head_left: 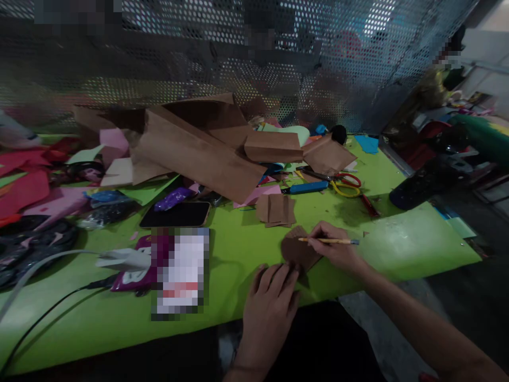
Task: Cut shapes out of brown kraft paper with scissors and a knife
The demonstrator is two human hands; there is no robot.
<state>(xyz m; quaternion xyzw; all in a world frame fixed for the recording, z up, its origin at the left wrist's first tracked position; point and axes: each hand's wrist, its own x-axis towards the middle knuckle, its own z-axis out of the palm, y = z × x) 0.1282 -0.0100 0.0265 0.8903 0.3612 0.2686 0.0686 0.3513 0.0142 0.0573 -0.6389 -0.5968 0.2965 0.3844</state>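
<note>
A brown paper piece (pixel 293 245) with a rounded left side lies near the front edge of the green table. My left hand (pixel 272 294) rests on its near edge, fingers stretched out and lying flat. From the right, my right hand (pixel 334 249) grips a pencil (pixel 332 241), holding it nearly level. The pencil's tip is over the paper; whether it touches cannot be made out. Just behind lies a small stack of cut brown paper (pixel 275 209).
Behind lie a blue cutter (pixel 305 187), yellow-and-red-handled scissors (pixel 345 187) and large folded brown paper (pixel 199 151). At left are a dark phone (pixel 175 215), a purple power strip (pixel 137 276) with cables, and coloured scraps (pixel 27 180). A dark bottle (pixel 417 183) stands right.
</note>
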